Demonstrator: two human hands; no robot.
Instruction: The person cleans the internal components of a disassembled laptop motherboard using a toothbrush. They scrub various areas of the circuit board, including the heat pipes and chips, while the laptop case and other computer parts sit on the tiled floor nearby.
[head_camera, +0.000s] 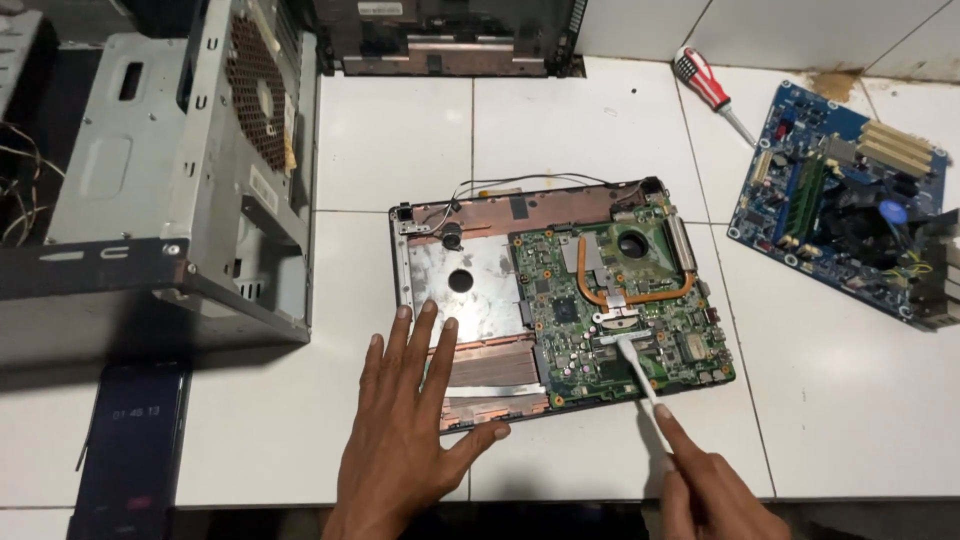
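White glossy tiles with thin dark joints make up the table (300, 420), seen from above by a camera on the person's head.

At the far left a dark phone (130, 445) lies flat near the front edge, its screen dimly lit. Behind it, a grey metal desktop computer case (180, 170) lies on its side, with a perforated fan grille on its upper face and loose wires at its left edge.

Near the middle, the left hand (410, 415) rests palm down with fingers spread, its fingertips pressing on the lower left part of an opened laptop base (470, 290). This base lies flat at the table's centre, slightly rotated. Its left half shows bare silver metal with a round hole and copper-coloured strips; thin black wires run along its back edge.

The right half of the base carries a green circuit board (625, 310) with a copper heat pipe (640, 292) curving across it.

A white brush-like tool (632, 362) touches the lower part of the board with its tip. The right hand (705, 485), at the bottom edge, pinches the tool's handle with the forefinger laid along it.

At the back edge, above the laptop, part of another dark casing (450, 40) shows. Further right lies a screwdriver (712, 92) with a red and white handle. At the far right sits a blue desktop motherboard (840, 210), tilted, well apart from the laptop.
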